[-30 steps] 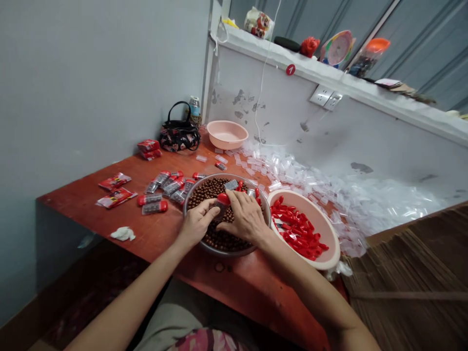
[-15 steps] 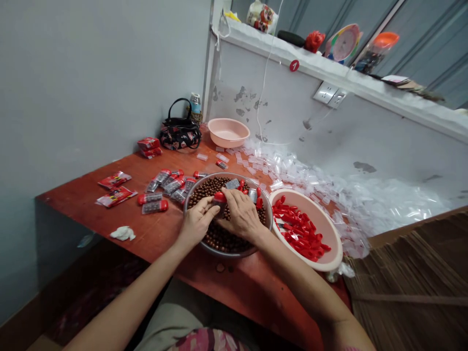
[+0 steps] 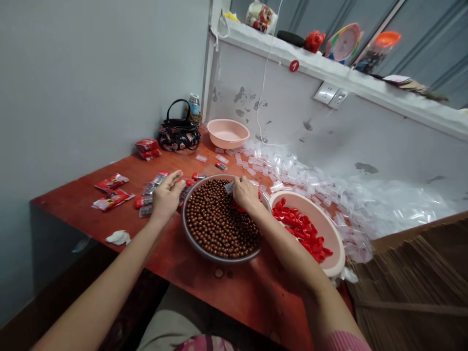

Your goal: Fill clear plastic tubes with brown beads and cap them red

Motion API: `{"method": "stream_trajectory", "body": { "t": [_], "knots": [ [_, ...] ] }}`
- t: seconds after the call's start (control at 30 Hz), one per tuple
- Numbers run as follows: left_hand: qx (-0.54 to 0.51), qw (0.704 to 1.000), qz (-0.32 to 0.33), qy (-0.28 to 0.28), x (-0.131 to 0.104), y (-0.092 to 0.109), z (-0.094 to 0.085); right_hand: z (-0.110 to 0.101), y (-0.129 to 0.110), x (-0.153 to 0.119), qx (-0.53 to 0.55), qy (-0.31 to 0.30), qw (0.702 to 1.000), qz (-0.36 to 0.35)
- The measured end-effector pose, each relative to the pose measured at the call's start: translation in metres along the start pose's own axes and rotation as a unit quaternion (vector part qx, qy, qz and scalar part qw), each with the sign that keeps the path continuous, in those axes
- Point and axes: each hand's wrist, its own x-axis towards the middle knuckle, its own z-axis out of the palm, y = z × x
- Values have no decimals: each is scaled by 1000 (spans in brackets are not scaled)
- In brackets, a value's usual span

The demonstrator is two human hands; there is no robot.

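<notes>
A metal bowl [image 3: 187, 229] full of round brown balls [image 3: 215, 219] stands at the table's front edge. Over its far side, my right hand [image 3: 245, 191] has its fingers closed at a small clear plastic box [image 3: 229, 187]; the fingertips are partly hidden. Red caps show beside that hand, partly covered by it. To the bowl's left, my left hand [image 3: 166, 195] is raised with fingers apart and nothing visible in them. Around and behind it lie several filled clear boxes with red caps [image 3: 143, 201], partly hidden by the hand.
A pink basin [image 3: 338, 243] of red caps [image 3: 303, 229] adjoins the bowl's right side. Clear plastic boxes [image 3: 310, 180] heap along the wall. Another pink basin [image 3: 228, 134], a handbag [image 3: 179, 134], red packets [image 3: 115, 199] and a white tissue [image 3: 119, 238] are on the table. Cardboard [image 3: 417, 273] stands right.
My hands have parted. The left moved left, away from the bowl, and the red-capped box between them is no longer visible there. The right moved to the bowl's far side.
</notes>
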Motion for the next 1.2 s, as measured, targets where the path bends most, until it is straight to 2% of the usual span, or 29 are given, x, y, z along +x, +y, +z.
{"method": "stream_trajectory", "body": {
  "t": [0.1,0.27,0.37,0.47,0.57,0.6,0.67,0.73,0.77,0.8,0.83,0.87,0.9,0.97,1.0,1.03,1.1,1.13,1.2],
  "knots": [
    [66,996,32,-45,-25,15,2,5,-3,3,-24,26,997,-72],
    [158,972,101,-141,-73,45,21,2,4,8,-51,8,993,-103],
    [179,958,142,-175,-83,49,31,-9,9,0,-38,7,989,-146],
    [193,950,164,-182,-84,47,36,-23,11,-23,62,21,976,-208],
    [192,951,157,-183,-88,50,37,-30,10,-52,277,45,927,-249],
    [183,954,143,-187,-92,52,38,-30,9,-60,366,56,900,-229],
    [157,961,105,-200,-99,58,40,-26,6,-73,535,69,829,-145],
    [135,962,76,-224,-106,63,42,-19,3,-80,650,55,755,-67],
    [130,961,73,-235,-109,65,43,-16,3,-82,678,38,732,-49],
    [126,960,74,-240,-110,65,43,-14,4,-82,687,21,725,-44],
    [123,960,76,-239,-111,63,42,-13,6,-82,676,12,735,-49],
    [117,963,74,-229,-110,60,41,-14,10,-81,641,12,764,-64],
    [108,969,67,-211,-109,57,39,-16,14,-81,581,20,809,-86],
    [86,981,51,-167,-105,49,36,-20,22,-80,387,37,910,-144],
    [77,985,46,-148,-103,45,34,-21,24,-80,272,33,945,-176],
    [71,987,46,-137,-102,42,34,-21,24,-80,164,19,964,-207],
    [71,988,54,-127,-100,38,34,-15,19,-80,19,-25,964,-264],
    [75,987,60,-125,-100,37,34,-9,13,-79,-11,-44,956,-288],
    [87,986,68,-123,-101,37,34,3,0,-76,-4,-68,943,-326]
  ]
}}
